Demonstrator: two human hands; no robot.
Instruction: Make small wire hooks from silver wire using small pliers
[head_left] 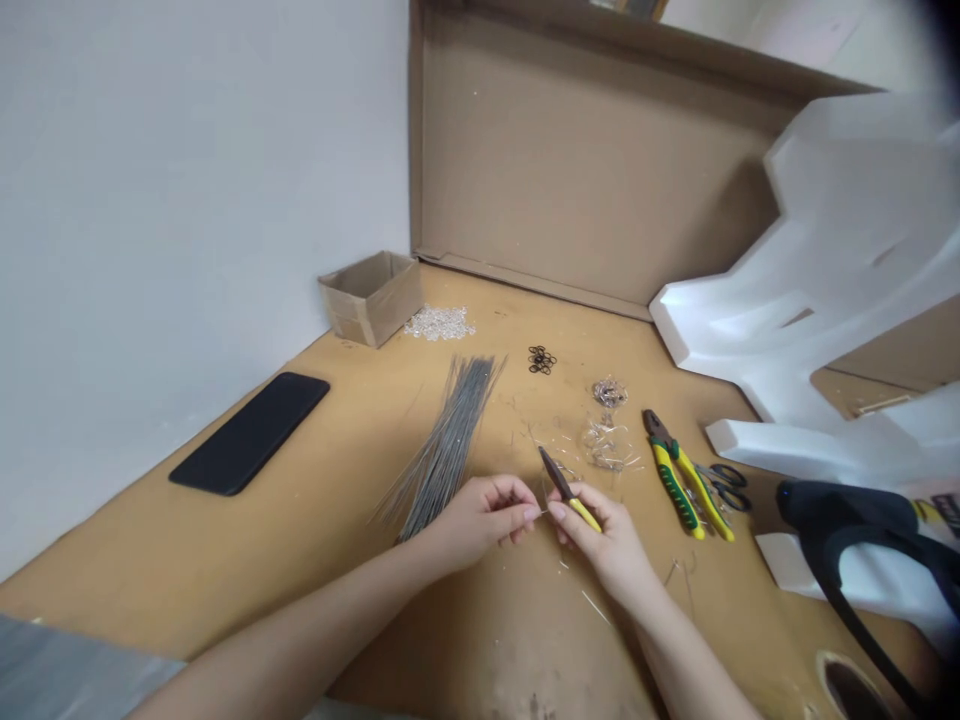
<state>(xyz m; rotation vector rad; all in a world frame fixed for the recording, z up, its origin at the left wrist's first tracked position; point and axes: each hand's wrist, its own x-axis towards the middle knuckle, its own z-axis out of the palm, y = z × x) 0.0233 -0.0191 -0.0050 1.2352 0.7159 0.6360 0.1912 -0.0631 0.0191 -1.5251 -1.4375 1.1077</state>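
right hand grips pliers, their long axis running from the fist toward 11 o'clock. left hand, at their 9 o'clock, is pinched shut, fingertips almost meeting the right's; what it pinches is too thin to tell. wire bundle lies at its 11 o'clock.

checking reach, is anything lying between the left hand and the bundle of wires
Nothing visible. The left hand sits right at the near end of the wire bundle, on its right side.
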